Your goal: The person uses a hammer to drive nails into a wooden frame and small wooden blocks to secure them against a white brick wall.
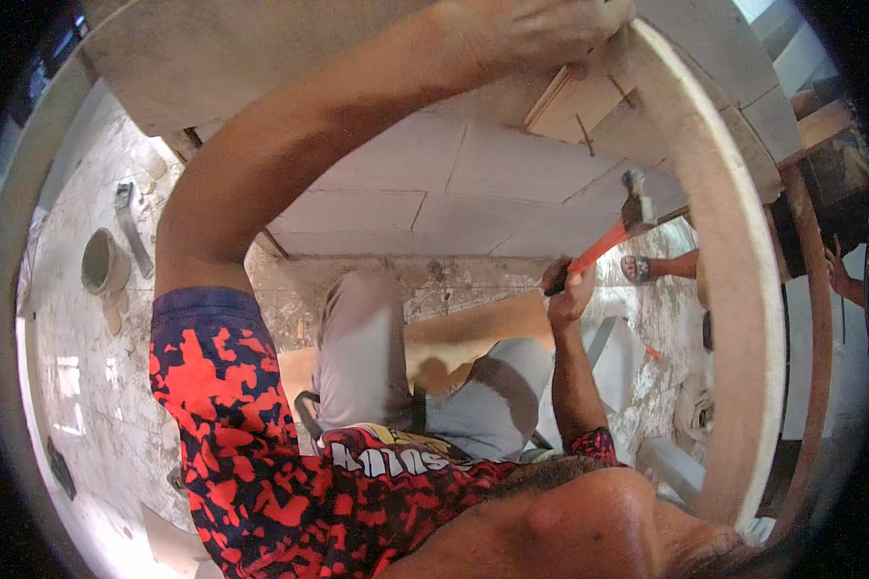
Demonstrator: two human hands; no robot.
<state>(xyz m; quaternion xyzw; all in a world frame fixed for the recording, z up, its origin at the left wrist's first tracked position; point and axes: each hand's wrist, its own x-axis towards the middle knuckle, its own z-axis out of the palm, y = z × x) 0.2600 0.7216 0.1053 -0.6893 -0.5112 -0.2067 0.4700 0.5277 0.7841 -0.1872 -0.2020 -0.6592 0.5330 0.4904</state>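
Note:
My left hand [531, 34] reaches up at the top of the view and presses a small wooden block [574, 101] against a curved wooden frame [734, 289]. A nail [584, 135] sticks out of the wood just below the block. My right hand [568, 289] is shut on the orange-red handle of a hammer [620, 230], whose steel head is raised below and to the right of the nail, apart from it. My knees in grey trousers are below.
A grey block wall [434, 193] stands behind the frame. On the dusty floor at the left lie a round bowl [99, 261] and a metal tool [130, 227]. Another person's sandalled foot [642, 268] and hand [835, 275] show at the right. A plywood sheet [473, 333] lies under my legs.

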